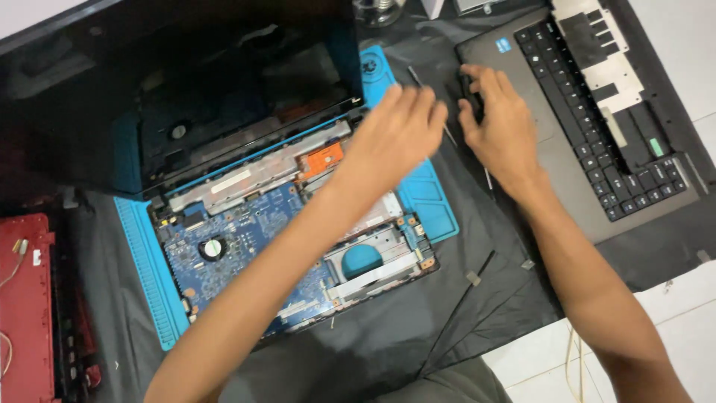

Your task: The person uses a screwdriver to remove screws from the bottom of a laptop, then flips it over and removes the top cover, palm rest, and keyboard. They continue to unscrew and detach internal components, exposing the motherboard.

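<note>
While both forearms are reaching up from the bottom of the view, things are lying as follows, from left to right. Far to the left of the left hand, a red laptop shell [26,298] is lying at the frame edge. Nearer, below and left of that hand, an opened laptop base is exposing its blue motherboard [246,239], and it is sitting on a blue repair mat [149,276]; the dark laptop screen [171,82] is tilting back just left of the fingertips. The left hand [395,134] is hovering over the mat's right edge with its fingers spread flat and slightly blurred, and it is gripping nothing. Between the two hands, a thin screwdriver [426,93] is lying on the black cloth [447,298]. The right hand [501,127] is resting on the near corner of the grey keyboard cover [574,179], with fingers curling around a small dark object [471,97]; whether it is actually being gripped cannot be told. Right of this hand, the black keys and a metal bracket [608,63] are lying on the cover.
</note>
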